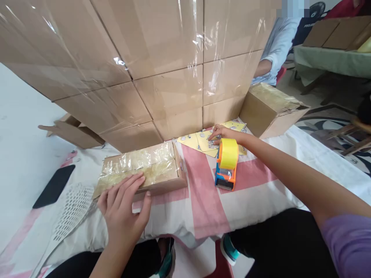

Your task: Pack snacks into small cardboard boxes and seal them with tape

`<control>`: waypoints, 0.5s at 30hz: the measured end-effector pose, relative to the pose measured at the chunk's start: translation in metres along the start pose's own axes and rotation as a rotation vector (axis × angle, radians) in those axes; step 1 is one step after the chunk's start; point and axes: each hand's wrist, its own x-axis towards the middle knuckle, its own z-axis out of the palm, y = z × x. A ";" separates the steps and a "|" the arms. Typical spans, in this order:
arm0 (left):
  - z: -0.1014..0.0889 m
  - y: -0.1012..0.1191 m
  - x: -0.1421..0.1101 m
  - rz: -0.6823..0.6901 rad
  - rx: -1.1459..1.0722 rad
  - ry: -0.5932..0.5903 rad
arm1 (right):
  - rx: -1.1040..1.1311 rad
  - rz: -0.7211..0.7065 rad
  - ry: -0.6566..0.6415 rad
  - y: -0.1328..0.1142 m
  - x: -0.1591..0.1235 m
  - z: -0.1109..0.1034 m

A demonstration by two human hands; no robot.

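Note:
My left hand [124, 204] lies with fingers spread on the near edge of a small cardboard box [162, 162], whose top is covered with shiny clear tape. Reaching past the tape dispenser, my right hand [224, 133] touches several yellow printed paper sheets [207, 143] with its fingers apart. Whether a sheet is pinched there does not show. Just in front of that hand stands the orange and blue tape dispenser [226, 170] with a yellow roll; it partly hides the sheets.
Tall stacked cardboard boxes [168, 88] wrapped in clear film rise behind. Another box [263, 108] sits at right, an open one [78, 131] at left. A black phone [55, 186] and a white plastic fly swatter [72, 204] lie on the left. A person's sleeve [282, 42] shows beyond.

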 end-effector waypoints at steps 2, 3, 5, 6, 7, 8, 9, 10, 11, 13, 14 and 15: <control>-0.001 0.000 0.000 -0.006 0.003 -0.009 | 0.009 0.009 0.062 0.001 0.001 -0.002; -0.001 0.001 0.000 -0.008 0.003 -0.011 | 0.001 0.036 0.132 0.003 0.002 -0.004; -0.002 0.001 0.000 -0.010 0.001 -0.008 | -0.054 0.119 0.329 0.010 -0.001 -0.013; -0.002 0.001 0.000 -0.010 -0.001 -0.010 | -0.100 0.179 0.412 0.015 -0.003 -0.018; -0.002 0.001 0.000 -0.012 -0.003 -0.013 | -0.147 0.246 0.463 0.021 -0.006 -0.023; -0.002 0.001 0.000 -0.014 -0.004 -0.017 | -0.185 0.310 0.472 0.026 -0.010 -0.028; -0.002 0.001 0.000 -0.016 -0.006 -0.019 | -0.209 0.359 0.441 0.032 -0.014 -0.031; -0.002 0.001 0.000 -0.015 -0.008 -0.018 | -0.220 0.390 0.394 0.036 -0.018 -0.033; -0.002 0.002 0.000 -0.014 -0.010 -0.017 | -0.224 0.399 0.343 0.040 -0.021 -0.034; -0.002 0.002 0.000 -0.016 -0.010 -0.014 | -0.249 0.381 0.275 0.043 -0.024 -0.031; -0.002 0.002 0.000 -0.019 -0.010 -0.014 | -0.277 0.369 0.252 0.043 -0.024 -0.028; -0.002 0.002 0.000 -0.023 -0.010 -0.015 | -0.312 0.356 0.235 0.042 -0.022 -0.025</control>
